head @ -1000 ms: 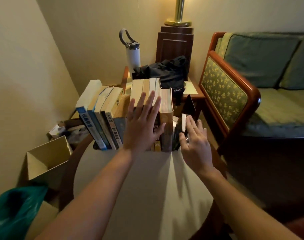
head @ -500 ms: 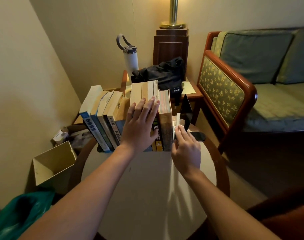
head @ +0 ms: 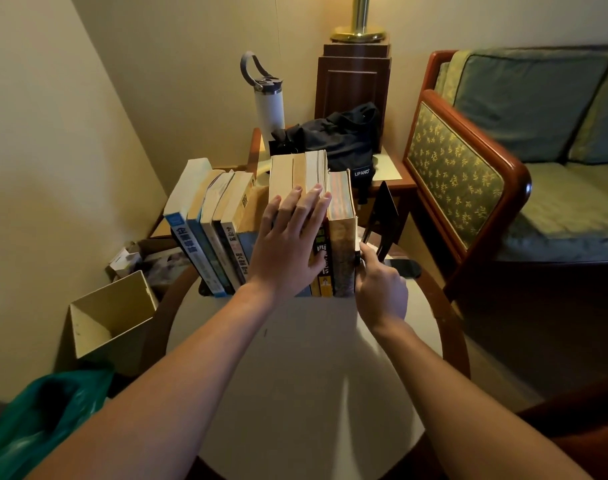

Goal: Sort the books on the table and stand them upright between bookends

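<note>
Closest in, both bare forearms reach out over the pale round table (head: pixel 295 375). To the left, below the table's rim, sit a green plastic bag (head: pixel 43 417) and an open cardboard box (head: pixel 112 317).

Now the hands. The left hand (head: pixel 288 247) is spread flat, fingers straight and close together, pressed against the spines in the middle of the row of books (head: pixel 223 220), with its fingertips up on the page tops of the tall cream volumes. The row stands at the table's far edge. The books left of that hand lean leftward, and those under it and to its right stand straighter.

The right hand (head: pixel 382 285) sits low, just right of the last brown book (head: pixel 344 251), fingers curled in at the foot of the black bookend (head: pixel 385 213). Whether it actually grips the bookend cannot be told, since the fingers are mostly hidden. The bookend tilts away to the right, with a gap between its plate and the brown book.

Beyond the row is a wooden side table (head: pixel 396 174) carrying a black bag (head: pixel 344 140) and a white water bottle (head: pixel 269 105), and behind them a brass lamp base (head: pixel 358 32). A green-cushioned sofa (head: pixel 469 161) fills the right.
</note>
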Action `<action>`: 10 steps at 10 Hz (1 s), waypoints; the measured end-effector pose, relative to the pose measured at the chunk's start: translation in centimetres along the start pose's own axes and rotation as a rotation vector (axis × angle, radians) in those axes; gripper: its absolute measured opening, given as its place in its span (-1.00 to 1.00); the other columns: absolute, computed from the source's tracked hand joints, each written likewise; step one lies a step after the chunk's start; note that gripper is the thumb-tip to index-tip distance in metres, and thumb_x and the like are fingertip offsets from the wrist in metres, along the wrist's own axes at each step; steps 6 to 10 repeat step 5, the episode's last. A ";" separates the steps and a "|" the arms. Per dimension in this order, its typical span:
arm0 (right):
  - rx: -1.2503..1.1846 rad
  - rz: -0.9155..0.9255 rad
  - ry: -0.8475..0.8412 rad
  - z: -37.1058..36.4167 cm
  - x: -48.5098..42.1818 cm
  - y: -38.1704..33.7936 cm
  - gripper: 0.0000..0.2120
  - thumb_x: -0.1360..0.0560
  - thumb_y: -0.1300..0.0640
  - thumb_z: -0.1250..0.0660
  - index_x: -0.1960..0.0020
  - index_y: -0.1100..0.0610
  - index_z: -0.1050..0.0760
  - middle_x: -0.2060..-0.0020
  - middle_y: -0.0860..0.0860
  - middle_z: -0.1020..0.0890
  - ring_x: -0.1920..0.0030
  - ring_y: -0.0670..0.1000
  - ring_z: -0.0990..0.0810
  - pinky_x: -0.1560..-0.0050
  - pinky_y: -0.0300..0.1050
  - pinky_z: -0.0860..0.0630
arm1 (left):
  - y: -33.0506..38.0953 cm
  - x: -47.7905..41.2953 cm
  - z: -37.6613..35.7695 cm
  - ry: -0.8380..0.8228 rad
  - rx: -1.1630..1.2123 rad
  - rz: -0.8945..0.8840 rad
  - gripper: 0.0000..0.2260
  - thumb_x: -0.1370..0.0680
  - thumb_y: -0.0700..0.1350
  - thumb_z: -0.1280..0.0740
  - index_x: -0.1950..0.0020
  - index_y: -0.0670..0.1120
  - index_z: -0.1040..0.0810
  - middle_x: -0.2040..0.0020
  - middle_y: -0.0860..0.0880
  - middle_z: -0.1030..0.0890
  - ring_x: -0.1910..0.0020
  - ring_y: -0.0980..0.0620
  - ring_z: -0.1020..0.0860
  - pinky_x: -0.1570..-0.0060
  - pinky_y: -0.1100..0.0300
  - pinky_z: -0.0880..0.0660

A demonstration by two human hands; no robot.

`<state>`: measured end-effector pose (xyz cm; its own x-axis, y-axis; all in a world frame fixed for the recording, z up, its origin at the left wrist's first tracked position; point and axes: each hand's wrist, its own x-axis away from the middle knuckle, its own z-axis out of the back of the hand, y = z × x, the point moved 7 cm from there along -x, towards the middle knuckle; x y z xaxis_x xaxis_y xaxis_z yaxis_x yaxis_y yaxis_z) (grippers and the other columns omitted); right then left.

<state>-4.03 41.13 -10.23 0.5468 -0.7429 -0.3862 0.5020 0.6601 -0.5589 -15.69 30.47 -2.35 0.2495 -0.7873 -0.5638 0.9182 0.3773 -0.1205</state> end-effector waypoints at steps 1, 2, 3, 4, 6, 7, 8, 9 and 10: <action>-0.009 0.022 -0.011 0.4 0.0 0.2 -0.56 -0.60 0.19 -0.29 -0.47 0.12 -0.42 0.06 0.14 -0.72 0.23 0.10 -0.67 0.29 -0.13 -0.54 | 0.0 0.0 0.0 0.005 -0.008 -0.010 -0.25 -0.51 0.11 -0.35 -0.61 -0.09 -0.15 -0.58 -0.11 -0.22 -0.57 -0.16 -0.16 -0.53 -0.18 -0.07; 0.003 0.003 -0.018 0.6 -0.1 0.6 -0.52 -0.57 0.24 -0.29 -0.48 0.08 -0.41 0.07 0.12 -0.71 0.31 0.01 -0.54 0.40 -0.25 -0.37 | 0.0 0.0 0.1 0.005 -0.010 -0.008 -0.24 -0.50 0.11 -0.35 -0.61 -0.09 -0.14 -0.59 -0.10 -0.21 -0.58 -0.15 -0.14 -0.53 -0.17 -0.06; 0.014 0.004 -0.012 1.1 0.0 0.4 -0.48 -0.56 0.27 -0.29 -0.50 0.08 -0.38 0.15 0.10 -0.69 0.41 -0.09 -0.38 0.47 -0.33 -0.13 | 0.0 0.0 0.0 0.001 -0.010 -0.007 -0.23 -0.51 0.11 -0.35 -0.62 -0.10 -0.12 -0.60 -0.11 -0.17 -0.59 -0.16 -0.11 -0.54 -0.19 -0.03; 0.009 0.040 -0.019 1.6 0.2 0.0 -0.46 -0.55 0.26 -0.30 -0.52 0.07 -0.36 0.18 0.08 -0.67 0.41 -0.10 -0.38 0.46 -0.34 -0.15 | 0.0 0.2 0.4 -0.001 -0.004 -0.004 -0.24 -0.52 0.11 -0.34 -0.62 -0.10 -0.12 -0.61 -0.12 -0.15 -0.60 -0.17 -0.07 -0.53 -0.24 -0.02; -0.013 0.045 -0.023 1.6 0.5 0.3 -0.45 -0.54 0.25 -0.32 -0.52 0.07 -0.35 0.13 0.09 -0.69 0.34 -0.04 -0.50 0.43 -0.24 -0.39 | 0.1 0.7 0.7 0.046 0.019 0.003 -0.27 -0.53 0.10 -0.33 -0.62 -0.11 -0.13 -0.62 -0.13 -0.12 -0.61 -0.17 -0.02 -0.52 -0.28 -0.01; -0.013 0.045 -0.023 1.6 0.5 0.3 -0.45 -0.54 0.25 -0.32 -0.52 0.07 -0.35 0.13 0.09 -0.69 0.34 -0.04 -0.50 0.43 -0.24 -0.39 | 0.1 0.7 0.7 0.046 0.019 0.003 -0.27 -0.53 0.10 -0.33 -0.62 -0.11 -0.13 -0.62 -0.13 -0.12 -0.61 -0.17 -0.02 -0.52 -0.28 -0.01; -0.013 0.045 -0.023 1.6 0.5 0.3 -0.45 -0.54 0.25 -0.32 -0.52 0.07 -0.35 0.13 0.09 -0.69 0.34 -0.04 -0.50 0.43 -0.24 -0.39 | 0.1 0.7 0.7 0.046 0.019 0.003 -0.27 -0.53 0.10 -0.33 -0.62 -0.11 -0.13 -0.62 -0.13 -0.12 -0.61 -0.17 -0.02 -0.52 -0.28 -0.01; -0.013 0.045 -0.023 1.6 0.5 0.3 -0.45 -0.54 0.25 -0.32 -0.52 0.07 -0.35 0.13 0.09 -0.69 0.34 -0.04 -0.50 0.43 -0.24 -0.39 | 0.1 0.7 0.7 0.046 0.019 0.003 -0.27 -0.53 0.10 -0.33 -0.62 -0.11 -0.13 -0.62 -0.13 -0.12 -0.61 -0.17 -0.02 -0.52 -0.28 -0.01; -0.013 0.045 -0.023 1.6 0.5 0.3 -0.45 -0.54 0.25 -0.32 -0.52 0.07 -0.35 0.13 0.09 -0.69 0.34 -0.04 -0.50 0.43 -0.24 -0.39 | 0.1 0.7 0.7 0.046 0.019 0.003 -0.27 -0.53 0.10 -0.33 -0.62 -0.11 -0.13 -0.62 -0.13 -0.12 -0.61 -0.17 -0.02 -0.52 -0.28 -0.01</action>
